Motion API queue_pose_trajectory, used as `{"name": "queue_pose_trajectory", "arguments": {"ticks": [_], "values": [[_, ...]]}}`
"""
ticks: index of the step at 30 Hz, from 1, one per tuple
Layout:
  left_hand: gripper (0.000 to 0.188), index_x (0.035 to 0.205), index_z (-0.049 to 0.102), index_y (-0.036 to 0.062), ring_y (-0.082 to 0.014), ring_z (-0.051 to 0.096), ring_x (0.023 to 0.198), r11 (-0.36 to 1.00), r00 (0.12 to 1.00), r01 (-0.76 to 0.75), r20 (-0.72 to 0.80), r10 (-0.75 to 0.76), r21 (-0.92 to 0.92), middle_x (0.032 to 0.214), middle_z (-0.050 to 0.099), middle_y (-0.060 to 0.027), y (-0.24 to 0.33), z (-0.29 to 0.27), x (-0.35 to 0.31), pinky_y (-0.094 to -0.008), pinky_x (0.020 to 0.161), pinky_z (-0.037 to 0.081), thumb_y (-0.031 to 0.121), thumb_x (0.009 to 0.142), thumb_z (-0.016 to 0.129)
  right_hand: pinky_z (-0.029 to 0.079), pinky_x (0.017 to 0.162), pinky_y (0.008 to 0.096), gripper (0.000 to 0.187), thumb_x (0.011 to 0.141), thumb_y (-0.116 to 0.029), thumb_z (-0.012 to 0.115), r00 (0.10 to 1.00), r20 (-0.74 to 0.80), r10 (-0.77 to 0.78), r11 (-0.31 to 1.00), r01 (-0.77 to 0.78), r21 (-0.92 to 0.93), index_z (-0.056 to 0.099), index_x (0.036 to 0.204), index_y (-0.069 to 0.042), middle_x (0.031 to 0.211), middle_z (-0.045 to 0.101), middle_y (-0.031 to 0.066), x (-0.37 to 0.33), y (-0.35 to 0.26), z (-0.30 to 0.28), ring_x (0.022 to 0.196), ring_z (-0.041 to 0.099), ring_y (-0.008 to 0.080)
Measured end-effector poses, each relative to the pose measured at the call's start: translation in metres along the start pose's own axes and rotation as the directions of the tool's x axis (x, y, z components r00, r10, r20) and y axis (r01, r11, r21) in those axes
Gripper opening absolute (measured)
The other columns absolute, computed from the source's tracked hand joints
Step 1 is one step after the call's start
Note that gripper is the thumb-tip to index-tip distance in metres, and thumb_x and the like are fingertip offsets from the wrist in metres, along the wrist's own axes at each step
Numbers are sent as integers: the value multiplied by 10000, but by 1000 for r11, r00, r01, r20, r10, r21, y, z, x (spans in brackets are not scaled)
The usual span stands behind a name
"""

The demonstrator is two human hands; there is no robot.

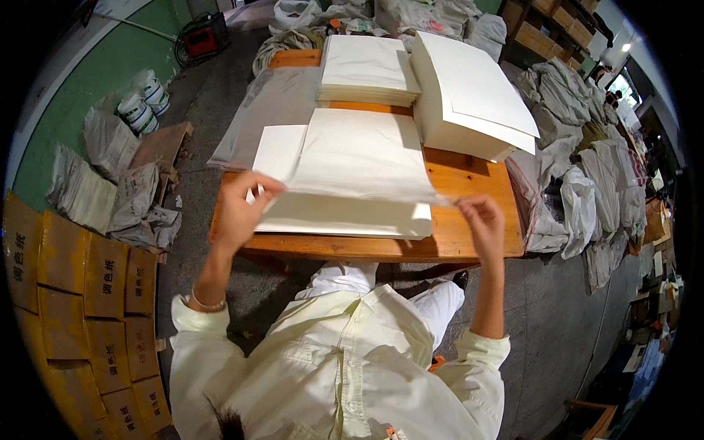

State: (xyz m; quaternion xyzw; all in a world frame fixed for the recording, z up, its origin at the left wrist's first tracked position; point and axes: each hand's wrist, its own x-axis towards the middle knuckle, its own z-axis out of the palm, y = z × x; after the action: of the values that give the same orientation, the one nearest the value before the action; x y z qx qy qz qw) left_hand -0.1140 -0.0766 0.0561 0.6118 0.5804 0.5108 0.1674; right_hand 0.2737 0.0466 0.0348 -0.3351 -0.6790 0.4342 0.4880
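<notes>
Pale shirt (330, 367) fills the lower frame; mid-frame, the left grip (243, 209) and right grip (482, 224) pinch a translucent sheet (367, 165) over white paper (330, 217) on the bench (451, 246).

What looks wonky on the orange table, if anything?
The top sheets on the tall paper stack at right look crooked: their edges don't line up, and one corner sticks out past the stack.

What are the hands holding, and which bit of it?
A thin, whitish sheet, pinched by its near edge: the left hand at the left end, the right hand at the right end.
</notes>
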Motion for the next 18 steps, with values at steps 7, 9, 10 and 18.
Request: {"name": "queue_pose_trajectory", "arguments": {"ticks": [7, 9, 10, 18], "values": [[25, 836, 693, 31, -84, 514, 693, 964, 963, 265, 65, -262, -35, 796, 628, -21, -48, 41, -78, -237, 591, 395, 37, 814, 684, 474, 770, 251, 84, 882, -78, 647, 949, 11, 315, 946, -315, 76, 638, 902, 3, 902, 659, 38, -78, 68, 4, 838, 589, 103], [30, 829, 695, 29, -96, 531, 706, 970, 971, 240, 28, -239, -51, 789, 639, -26, -43, 42, -77, -240, 604, 408, 19, 801, 690, 476, 763, 246, 73, 872, -62, 654, 950, 0, 311, 946, -309, 95, 639, 900, 4, 902, 660, 42, -81, 70, 7, 831, 592, 101], [36, 825, 696, 28, -102, 539, 713, 972, 974, 227, 9, -227, -58, 785, 645, -28, -41, 42, -78, -242, 611, 415, 10, 794, 692, 478, 762, 245, 66, 865, -48, 656, 956, -4, 292, 952, -290, 101, 640, 900, 6, 903, 661, 48, -82, 68, 7, 829, 596, 104], [109, 803, 701, 31, -194, 595, 773, 984, 993, -114, 60, 106, 139, 834, 680, -69, -59, 40, -86, -302, 698, 471, -9, 712, 747, 468, 805, 257, 118, 804, 54, 662, 982, 6, 186, 982, -187, 38, 629, 909, 11, 951, 646, 87, -101, 83, 5, 900, 602, 155]]}}
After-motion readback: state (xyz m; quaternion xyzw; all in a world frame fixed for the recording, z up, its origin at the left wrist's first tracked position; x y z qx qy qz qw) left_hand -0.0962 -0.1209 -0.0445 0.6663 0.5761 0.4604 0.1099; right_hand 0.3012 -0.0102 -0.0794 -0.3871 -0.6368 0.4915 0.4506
